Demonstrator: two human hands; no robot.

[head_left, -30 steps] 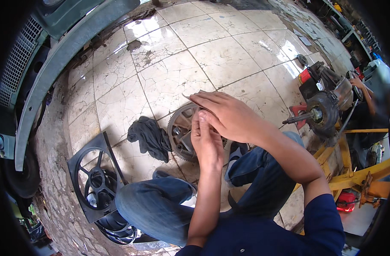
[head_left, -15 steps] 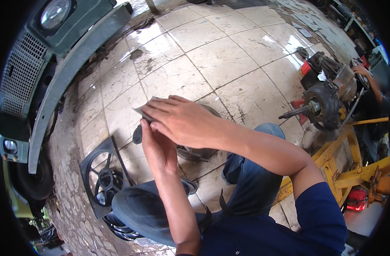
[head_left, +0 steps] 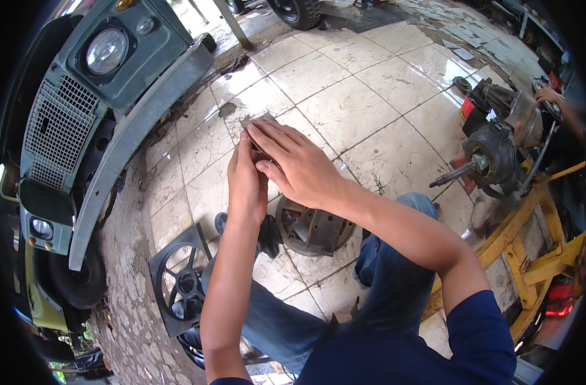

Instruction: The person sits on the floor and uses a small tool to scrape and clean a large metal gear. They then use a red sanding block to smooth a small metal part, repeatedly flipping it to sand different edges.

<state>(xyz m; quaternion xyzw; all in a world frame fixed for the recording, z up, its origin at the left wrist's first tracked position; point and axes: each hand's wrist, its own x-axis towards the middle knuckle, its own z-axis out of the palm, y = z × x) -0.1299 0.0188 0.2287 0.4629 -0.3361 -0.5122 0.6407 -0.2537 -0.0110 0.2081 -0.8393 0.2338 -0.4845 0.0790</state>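
My right hand (head_left: 296, 160) lies over my left hand (head_left: 245, 179), both raised above the floor. Pinched between them is a thin dark-grey sheet (head_left: 267, 118) that looks like sandpaper; its far corners stick out past my fingertips. Most of the sheet is hidden under the fingers. Below and just right of the hands, on the tiles between my legs, sits a round toothed metal flywheel (head_left: 315, 231) with a dark plate on it. My hands do not touch it.
A green vehicle's front with a grey bumper (head_left: 139, 109) stands at the left. By my left knee leans a black fan shroud (head_left: 177, 282). To the right, a greasy gearbox-like assembly (head_left: 498, 147) is near a yellow steel frame (head_left: 524, 269); another person's hand (head_left: 548, 95) is beyond.
The view has shifted, showing more of the vehicle and the toothed wheel. Both hands, still together on the grey sheet, now point farther forward and sit away from the wheel.
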